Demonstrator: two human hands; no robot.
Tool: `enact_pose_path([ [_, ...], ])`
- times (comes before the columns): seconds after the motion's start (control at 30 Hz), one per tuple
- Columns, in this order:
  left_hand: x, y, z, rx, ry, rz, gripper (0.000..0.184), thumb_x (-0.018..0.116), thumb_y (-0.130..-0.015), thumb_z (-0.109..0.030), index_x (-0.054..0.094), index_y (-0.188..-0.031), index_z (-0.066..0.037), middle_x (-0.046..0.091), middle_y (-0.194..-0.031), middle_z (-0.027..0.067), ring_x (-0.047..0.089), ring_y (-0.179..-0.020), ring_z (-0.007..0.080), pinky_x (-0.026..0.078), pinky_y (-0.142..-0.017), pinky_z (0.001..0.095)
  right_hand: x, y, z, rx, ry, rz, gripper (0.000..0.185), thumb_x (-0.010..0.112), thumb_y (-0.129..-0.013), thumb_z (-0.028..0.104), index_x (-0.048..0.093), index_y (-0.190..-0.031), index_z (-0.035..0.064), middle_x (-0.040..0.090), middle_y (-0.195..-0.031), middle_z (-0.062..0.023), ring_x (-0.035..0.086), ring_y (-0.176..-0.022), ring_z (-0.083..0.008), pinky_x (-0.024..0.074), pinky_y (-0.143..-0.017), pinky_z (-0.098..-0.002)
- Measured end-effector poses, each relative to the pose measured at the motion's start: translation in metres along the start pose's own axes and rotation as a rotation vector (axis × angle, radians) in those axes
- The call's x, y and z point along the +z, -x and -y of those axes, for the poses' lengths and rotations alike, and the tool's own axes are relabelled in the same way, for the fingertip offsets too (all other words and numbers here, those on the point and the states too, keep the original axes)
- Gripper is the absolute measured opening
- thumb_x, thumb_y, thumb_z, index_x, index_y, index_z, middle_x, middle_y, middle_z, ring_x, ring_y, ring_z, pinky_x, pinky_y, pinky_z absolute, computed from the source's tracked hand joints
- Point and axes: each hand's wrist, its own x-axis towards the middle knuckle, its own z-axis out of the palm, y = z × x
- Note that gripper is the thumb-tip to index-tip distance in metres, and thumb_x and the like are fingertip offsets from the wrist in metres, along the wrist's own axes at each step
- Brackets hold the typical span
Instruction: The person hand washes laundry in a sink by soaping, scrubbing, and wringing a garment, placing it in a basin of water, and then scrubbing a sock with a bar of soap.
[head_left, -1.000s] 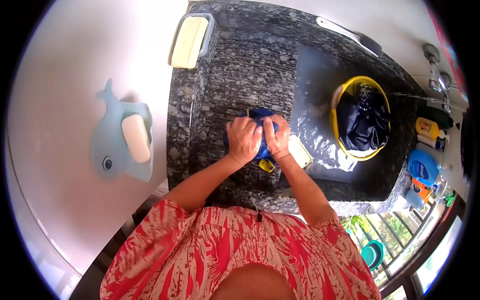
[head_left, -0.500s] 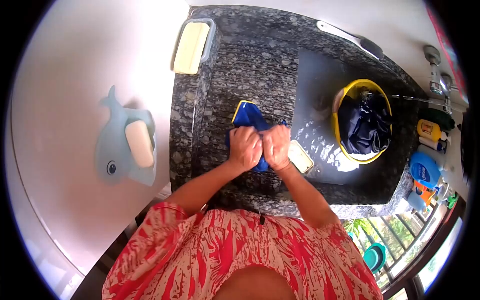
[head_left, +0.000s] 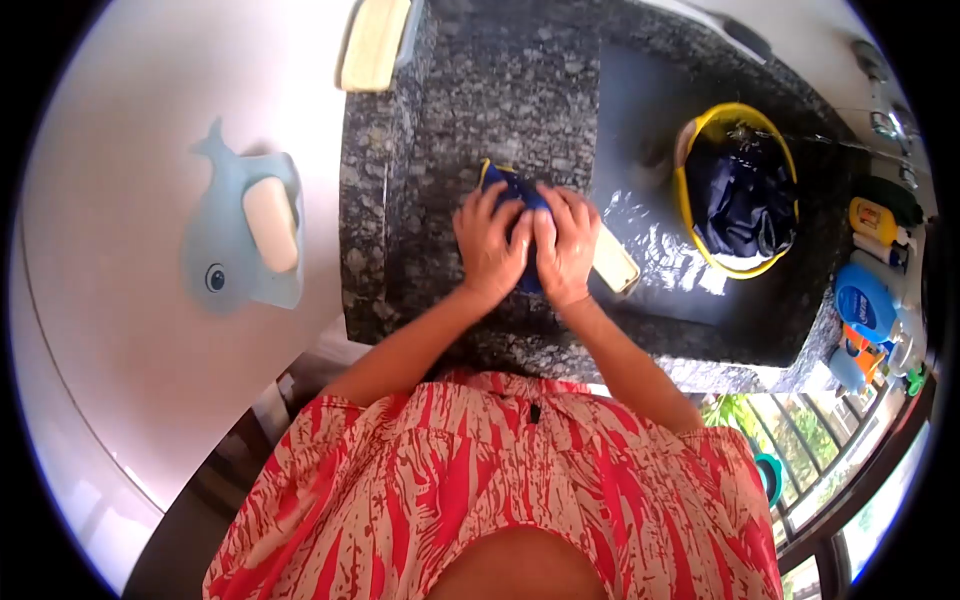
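Both hands rest side by side on a bunched blue cloth (head_left: 518, 187) with a yellow edge, on the ribbed part of a dark granite sink (head_left: 500, 110). My left hand (head_left: 490, 245) has its fingers curled over the cloth's left side. My right hand (head_left: 567, 240) grips the right side, its thumb close to the left thumb. Just right of my right hand lies a pale yellow bar (head_left: 613, 263), partly hidden by it. The cloth's lower part is mostly hidden beneath the hands.
Water runs from a tap (head_left: 884, 124) into a yellow-rimmed tub (head_left: 681, 200) holding dark cloth (head_left: 745, 200). A whale-shaped holder (head_left: 225, 240) bears a soap bar (head_left: 270, 224). Another yellow bar (head_left: 375, 45), a brush (head_left: 745, 40) and several bottles (head_left: 865, 300) line the edges.
The view has shifted, so the sink's contents sit higher. The cloth, spread out more half a second ago, is bunched under my hands, whose fingers have spread further over it.
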Motion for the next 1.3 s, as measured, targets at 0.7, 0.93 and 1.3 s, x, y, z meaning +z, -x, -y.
enact_pose_path([
  [0.7,0.028,-0.052,0.021,0.088,-0.004,0.162,0.023,0.051,-0.085,-0.019,0.056,-0.066,-0.007,0.060,-0.064,0.0135,0.058,-0.064,0.0355,0.043,-0.060,0.0490,0.036,-0.039,-0.050,-0.018,0.085,0.155,0.026,0.045,-0.086,0.023,0.061,-0.072,0.0081,0.065,-0.075,-0.0141,0.061,-0.071,-0.0357,0.0495,-0.068,-0.0461],
  [0.93,0.047,-0.069,0.034,-0.131,-0.197,0.176,0.038,0.036,-0.092,-0.030,0.065,-0.079,-0.008,0.067,-0.081,0.0188,0.064,-0.077,0.0388,0.049,-0.069,0.0507,0.013,-0.056,-0.041,0.357,0.017,0.330,0.049,0.045,-0.092,0.045,0.061,-0.118,0.0071,0.059,-0.120,-0.0220,0.055,-0.114,-0.0376,0.0408,-0.100,-0.0440],
  [1.3,-0.039,-0.109,0.004,-0.725,1.174,-0.075,0.031,0.047,-0.094,-0.020,0.065,-0.101,0.005,0.064,-0.103,0.0123,0.060,-0.092,0.0214,0.045,-0.083,0.0333,-0.143,-0.018,0.051,0.171,-0.766,-0.001,0.015,0.063,-0.086,0.002,0.068,-0.100,0.0006,0.067,-0.086,-0.0005,0.061,-0.075,-0.0097,0.0493,-0.072,-0.0229],
])
